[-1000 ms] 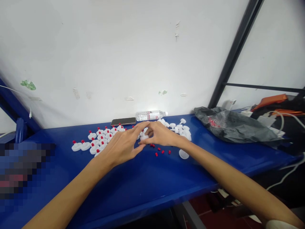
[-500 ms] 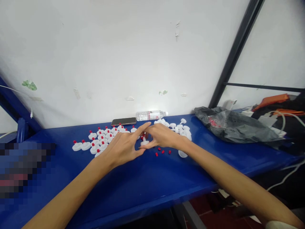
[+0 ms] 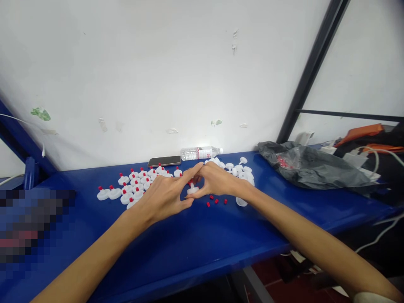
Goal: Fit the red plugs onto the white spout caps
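Note:
Between my two hands, above the blue tabletop (image 3: 189, 244), is a white nozzle cap (image 3: 192, 190) with its spout upward and red at the top. My right hand (image 3: 216, 180) pinches its base with the thumb, fingers curled over the front. My left hand (image 3: 166, 191) closes on it from the other side, thumb near the base and index finger at the top; the exact contact is partly hidden. Loose small red tips (image 3: 216, 201) lie just right of the hands. Several white caps with red tips (image 3: 126, 198) stand at left, and a pile of bare white caps (image 3: 248, 176) lies at right.
Along the wall lie a phone (image 3: 164, 161) and a clear water bottle (image 3: 202, 153). A dark plastic bag (image 3: 318, 168) with a small bag of red pieces (image 3: 288, 160) sits at right. A black metal post (image 3: 304, 75) rises behind it.
The fingertips have shifted slightly at the top of the nozzle cap, where more red shows. Both hands stay in nearly the same place; the view has moved a little.

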Demonstrator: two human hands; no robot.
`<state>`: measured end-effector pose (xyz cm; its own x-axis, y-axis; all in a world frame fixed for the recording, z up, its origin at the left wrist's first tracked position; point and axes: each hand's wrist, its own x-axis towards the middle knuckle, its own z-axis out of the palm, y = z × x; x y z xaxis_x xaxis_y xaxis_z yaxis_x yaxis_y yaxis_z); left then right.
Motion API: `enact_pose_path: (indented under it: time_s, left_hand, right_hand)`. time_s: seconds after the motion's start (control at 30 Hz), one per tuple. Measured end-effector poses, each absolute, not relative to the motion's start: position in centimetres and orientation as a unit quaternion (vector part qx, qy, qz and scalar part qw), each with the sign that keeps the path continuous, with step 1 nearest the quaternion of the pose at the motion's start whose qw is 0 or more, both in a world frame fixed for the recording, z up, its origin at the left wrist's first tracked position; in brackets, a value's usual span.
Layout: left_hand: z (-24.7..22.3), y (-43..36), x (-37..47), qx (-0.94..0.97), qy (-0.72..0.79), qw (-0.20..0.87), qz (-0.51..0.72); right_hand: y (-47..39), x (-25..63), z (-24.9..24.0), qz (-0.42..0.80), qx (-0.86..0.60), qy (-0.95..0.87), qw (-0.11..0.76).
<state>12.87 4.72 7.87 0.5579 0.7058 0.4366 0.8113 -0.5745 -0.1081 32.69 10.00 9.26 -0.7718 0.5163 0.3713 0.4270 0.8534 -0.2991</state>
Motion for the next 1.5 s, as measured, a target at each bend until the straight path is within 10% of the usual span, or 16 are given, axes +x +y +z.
enact_pose_path:
  time_s: [0.7, 1.5]
  left_hand:
    - [8.6, 5.5, 12.3, -0.823, -0.425, 0.047, -0.374]
    - [8.1, 6.6, 11.5, -0.853, -0.502, 0.124, -0.074]
  right_hand:
    - [10.7, 33.3, 8.4, 0.023, -0.223, -0.941, 0.255]
    - [11.8, 34.8, 10.0, -0.012, -0.341, -0.911, 0.231]
